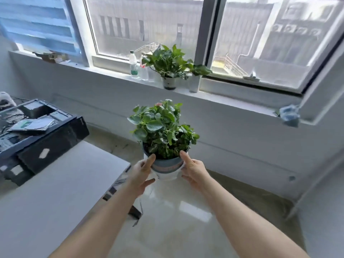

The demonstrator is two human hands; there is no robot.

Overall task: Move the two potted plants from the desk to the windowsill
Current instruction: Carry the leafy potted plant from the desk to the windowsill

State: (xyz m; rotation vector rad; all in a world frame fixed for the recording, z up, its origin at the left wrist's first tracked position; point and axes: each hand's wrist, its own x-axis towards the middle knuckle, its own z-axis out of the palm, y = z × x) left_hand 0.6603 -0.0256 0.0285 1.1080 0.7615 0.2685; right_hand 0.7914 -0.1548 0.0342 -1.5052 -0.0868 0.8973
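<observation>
A leafy plant in a blue and white pot [165, 167] hangs in the air over the floor, between the white desk [55, 192] and the windowsill [232, 101]. My left hand [142, 173] grips the pot's left side and my right hand [194, 171] grips its right side, thumbs on the rim. A second potted plant [169, 82], with broad green leaves in a pale pot, stands upright on the windowsill in the middle of the window.
Two plastic bottles [134, 66] stand on the sill just left of the second plant. A black open computer case [41, 135] lies on the desk at the left. A blue cloth [289, 116] sits at the sill's right end. Glossy floor lies below.
</observation>
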